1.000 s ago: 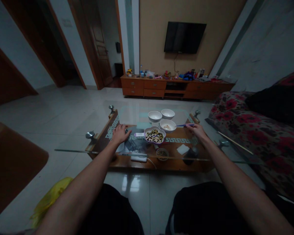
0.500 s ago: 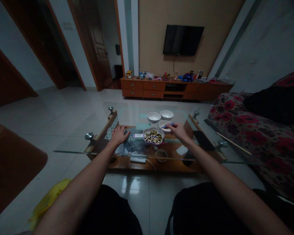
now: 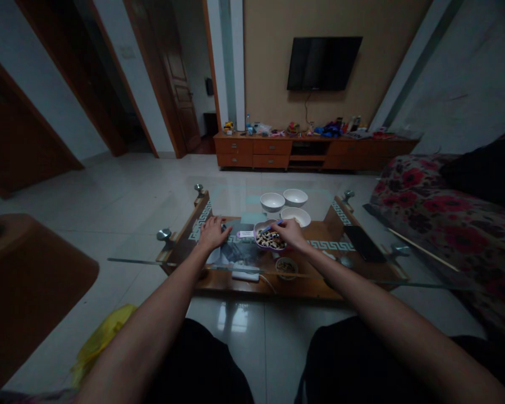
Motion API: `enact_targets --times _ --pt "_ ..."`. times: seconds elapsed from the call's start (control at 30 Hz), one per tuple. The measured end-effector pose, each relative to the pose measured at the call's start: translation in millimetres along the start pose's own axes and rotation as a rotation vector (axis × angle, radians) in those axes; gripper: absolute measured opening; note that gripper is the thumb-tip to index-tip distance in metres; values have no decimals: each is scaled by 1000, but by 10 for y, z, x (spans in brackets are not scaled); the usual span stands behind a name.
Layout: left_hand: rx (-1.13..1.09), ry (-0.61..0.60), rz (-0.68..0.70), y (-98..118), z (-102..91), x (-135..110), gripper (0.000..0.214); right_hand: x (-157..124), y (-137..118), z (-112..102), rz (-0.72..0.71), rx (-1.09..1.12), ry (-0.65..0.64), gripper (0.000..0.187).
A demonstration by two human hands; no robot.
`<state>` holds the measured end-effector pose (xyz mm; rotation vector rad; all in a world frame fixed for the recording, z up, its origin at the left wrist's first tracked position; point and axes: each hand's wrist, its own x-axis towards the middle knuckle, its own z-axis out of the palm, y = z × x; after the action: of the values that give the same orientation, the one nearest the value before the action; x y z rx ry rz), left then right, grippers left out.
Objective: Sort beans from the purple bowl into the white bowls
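My right hand (image 3: 291,232) pinches a slim blue-purple tool (image 3: 272,226), whose kind I cannot make out. Its tip is over a purple-rimmed, lobed bowl (image 3: 256,240) full of mixed dark and pale pieces. From that bowl's left side extends a tab with a white label (image 3: 246,234). Just behind my right hand stands a white bowl (image 3: 305,219) with some pale contents. Two more white bowls, one to the left (image 3: 272,202) and one to the right (image 3: 295,197), stand farther back. My left hand (image 3: 212,233) rests with fingers spread at the left of the glass tabletop.
The glass table (image 3: 151,260) has a wooden lower shelf, seen through it. Below the glass are a small bowl with dark bits (image 3: 287,268) and a white power strip (image 3: 245,276). A floral sofa (image 3: 441,207) stands right; a yellow bag (image 3: 103,336) lies at lower left.
My right hand has moved left and down with the slim tool, from the near white bowl to the lobed bowl. My left hand stays on the table. The view has shifted slightly.
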<state>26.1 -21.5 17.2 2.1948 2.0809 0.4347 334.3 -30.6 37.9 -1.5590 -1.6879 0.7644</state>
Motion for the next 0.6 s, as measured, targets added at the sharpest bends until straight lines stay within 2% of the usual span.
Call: enact_targets --times 0.23,0.43,0.53,0.6 --pt "3 1 2 11 9 7 55 13 39 64 -76 -144 62 26" --pt "7 2 -3 -1 13 4 57 21 45 127 -108 -141 47 28" --pt "7 -3 11 -8 12 10 58 65 13 50 -107 -90 72 29" --pt "7 -9 9 -8 9 14 59 119 17 -105 -110 -48 132 33"
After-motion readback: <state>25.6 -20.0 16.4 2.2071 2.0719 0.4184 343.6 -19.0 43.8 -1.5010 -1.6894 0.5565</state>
